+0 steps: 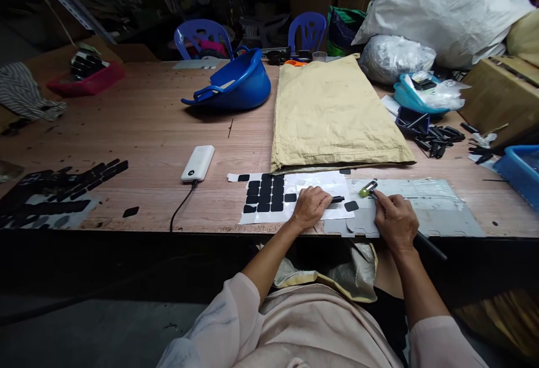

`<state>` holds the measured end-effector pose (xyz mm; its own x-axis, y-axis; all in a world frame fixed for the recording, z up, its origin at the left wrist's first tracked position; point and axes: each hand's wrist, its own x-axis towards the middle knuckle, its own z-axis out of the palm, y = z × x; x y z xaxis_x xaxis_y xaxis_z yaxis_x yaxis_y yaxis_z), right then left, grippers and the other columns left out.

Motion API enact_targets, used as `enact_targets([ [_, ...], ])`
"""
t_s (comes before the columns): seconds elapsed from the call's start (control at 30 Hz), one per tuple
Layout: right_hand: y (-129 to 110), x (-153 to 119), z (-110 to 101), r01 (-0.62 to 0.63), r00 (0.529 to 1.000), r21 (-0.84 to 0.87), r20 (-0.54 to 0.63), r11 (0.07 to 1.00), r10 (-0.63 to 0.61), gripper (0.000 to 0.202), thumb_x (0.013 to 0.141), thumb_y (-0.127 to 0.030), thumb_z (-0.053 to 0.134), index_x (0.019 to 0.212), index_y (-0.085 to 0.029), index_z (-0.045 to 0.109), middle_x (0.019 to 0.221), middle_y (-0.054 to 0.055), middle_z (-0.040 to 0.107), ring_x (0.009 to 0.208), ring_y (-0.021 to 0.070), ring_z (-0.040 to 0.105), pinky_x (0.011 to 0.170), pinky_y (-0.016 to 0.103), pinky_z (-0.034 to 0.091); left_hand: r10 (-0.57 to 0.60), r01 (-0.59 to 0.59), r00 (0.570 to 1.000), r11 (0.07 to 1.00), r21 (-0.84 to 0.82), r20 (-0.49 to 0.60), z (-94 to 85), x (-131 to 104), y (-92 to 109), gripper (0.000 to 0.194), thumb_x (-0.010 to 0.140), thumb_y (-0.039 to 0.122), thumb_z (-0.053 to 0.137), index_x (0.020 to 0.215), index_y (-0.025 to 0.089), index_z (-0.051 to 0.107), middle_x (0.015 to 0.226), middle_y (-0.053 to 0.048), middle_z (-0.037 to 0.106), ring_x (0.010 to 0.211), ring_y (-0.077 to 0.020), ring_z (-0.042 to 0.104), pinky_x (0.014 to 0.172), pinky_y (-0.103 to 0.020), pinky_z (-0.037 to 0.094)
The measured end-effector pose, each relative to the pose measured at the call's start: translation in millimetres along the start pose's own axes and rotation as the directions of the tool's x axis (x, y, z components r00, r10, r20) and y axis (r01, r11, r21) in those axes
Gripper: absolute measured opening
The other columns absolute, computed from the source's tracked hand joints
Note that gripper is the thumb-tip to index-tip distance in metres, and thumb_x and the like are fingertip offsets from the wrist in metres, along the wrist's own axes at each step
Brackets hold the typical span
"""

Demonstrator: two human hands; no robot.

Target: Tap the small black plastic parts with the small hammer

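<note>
My left hand (pixel 310 206) is closed around a slim black rod (pixel 338 199) whose tip sticks out to the right over a white sheet (pixel 309 184). Rounded black pads stand in rows on that sheet, left of the hand. A loose black pad (pixel 351 206) lies just right of the rod. In my right hand (pixel 396 219) is a small hammer (pixel 369 189) with a yellow-green face; its dark handle runs back past the wrist over the table edge. The hammer head is apart from the rod, above a grey plastic-covered board (pixel 433 205).
Beyond the sheet lies a flat tan sack (pixel 337 113). To the left are a white power bank (pixel 198 163) with a cable, and a tilted blue basin (pixel 246 84). Black rods (pixel 440 141), a turquoise basket (pixel 421 99) and a blue bin (pixel 520 174) stand at right.
</note>
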<state>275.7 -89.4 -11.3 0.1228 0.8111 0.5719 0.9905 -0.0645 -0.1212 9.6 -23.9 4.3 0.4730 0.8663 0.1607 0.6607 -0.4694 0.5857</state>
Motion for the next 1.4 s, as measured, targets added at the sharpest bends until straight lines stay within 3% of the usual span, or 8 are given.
enact_targets([
  [0.17, -3, 0, -1, -0.009, 1.0, -0.017, 0.016, 1.0, 0.009, 0.031, 0.102, -0.031, 0.055, 0.119, -0.026, 0.08, 0.094, 0.007, 0.067, 0.082, 0.0194, 0.046, 0.074, 0.033, 0.032, 0.157, -0.181, 0.98, 0.959, -0.216, -0.126, -5.6, -42, 13, 0.034, 0.112, 0.037, 0.043, 0.119, 0.02, 0.071, 0.105, -0.009, 0.075, 0.1, -0.0232, 0.066, 0.093, -0.039, 0.052],
  [0.3, -3, 0, 0, -0.014, 1.0, -0.04, 0.009, 0.999, 0.014, 0.03, 0.102, -0.033, 0.056, 0.119, -0.025, 0.08, 0.095, 0.007, 0.067, 0.082, 0.0196, 0.046, 0.074, 0.033, 0.032, 0.314, -0.283, 0.948, 0.902, -0.325, 0.045, 4.6, -102, 19, 0.036, 0.111, 0.042, 0.046, 0.124, 0.02, 0.071, 0.104, -0.01, 0.078, 0.093, -0.0211, 0.073, 0.087, -0.034, 0.057],
  [0.43, -4, 0, 0, -0.002, 1.0, -0.051, 0.004, 0.999, 0.003, 0.03, 0.102, -0.032, 0.056, 0.12, -0.025, 0.08, 0.094, 0.007, 0.067, 0.082, 0.0197, 0.046, 0.073, 0.034, 0.032, -0.056, 0.091, 0.954, 0.99, -0.105, 0.296, 27.2, -133, 11, 0.031, 0.108, 0.037, 0.05, 0.117, 0.022, 0.076, 0.105, -0.009, 0.08, 0.096, -0.0229, 0.076, 0.089, -0.033, 0.058],
  [0.53, -4, 0, -1, -0.003, 1.0, -0.054, 0.0, 0.999, 0.003, 0.03, 0.102, -0.032, 0.057, 0.121, -0.025, 0.079, 0.095, 0.007, 0.067, 0.082, 0.0196, 0.047, 0.074, 0.033, 0.032, -0.341, 0.327, 0.824, 0.938, 0.111, 0.453, 37.3, -132, 4, 0.03, 0.105, 0.033, 0.052, 0.118, 0.023, 0.077, 0.109, -0.01, 0.081, 0.104, -0.0264, 0.077, 0.093, -0.036, 0.059],
  [0.7, -5, 0, -2, -0.013, 1.0, -0.059, 0.015, 0.998, 0.014, 0.03, 0.103, -0.032, 0.056, 0.12, -0.024, 0.079, 0.095, 0.007, 0.067, 0.082, 0.0198, 0.048, 0.074, 0.033, 0.031, -0.259, 0.274, 0.789, 0.96, 0.059, 0.557, 20.3, -118, 18, 0.036, 0.099, 0.031, 0.06, 0.131, 0.023, 0.075, 0.124, -0.012, 0.079, 0.115, -0.0292, 0.074, 0.099, -0.038, 0.056],
  [0.93, -5, 0, -2, 0.0, 1.0, -0.063, 0.001, 0.998, 0.0, 0.029, 0.102, -0.031, 0.057, 0.12, -0.025, 0.079, 0.094, 0.006, 0.067, 0.082, 0.0196, 0.047, 0.073, 0.033, 0.031, 0.066, 0.127, 0.89, 0.914, -0.385, 0.451, -33.9, -47, 39, 0.031, 0.098, 0.039, 0.065, 0.116, 0.02, 0.082, 0.101, -0.004, 0.083, 0.086, -0.0183, 0.073, 0.078, -0.025, 0.053],
  [1.2, -4, 0, -2, 0.017, 1.0, -0.032, -0.018, 0.999, -0.018, 0.031, 0.1, -0.03, 0.055, 0.12, -0.024, 0.078, 0.092, 0.007, 0.066, 0.081, 0.0197, 0.046, 0.073, 0.034, 0.032, -0.217, 0.2, 0.965, 0.973, 0.118, 0.15, -28.1, 105, 28, 0.04, 0.103, 0.023, 0.053, 0.137, 0.029, 0.073, 0.131, -0.005, 0.078, 0.12, -0.0267, 0.071, 0.098, -0.036, 0.056],
  [1.4, -5, -2, 0, 0.008, 1.0, -0.025, -0.017, 1.0, -0.009, 0.028, 0.1, -0.029, 0.056, 0.117, -0.023, 0.077, 0.093, 0.007, 0.066, 0.082, 0.02, 0.048, 0.073, 0.034, 0.033, -0.236, 0.211, 0.968, 0.946, 0.245, 0.08, -27.3, 154, 33, 0.036, 0.106, 0.033, 0.05, 0.134, 0.031, 0.073, 0.13, -0.007, 0.078, 0.122, -0.0296, 0.071, 0.098, -0.04, 0.055],
])
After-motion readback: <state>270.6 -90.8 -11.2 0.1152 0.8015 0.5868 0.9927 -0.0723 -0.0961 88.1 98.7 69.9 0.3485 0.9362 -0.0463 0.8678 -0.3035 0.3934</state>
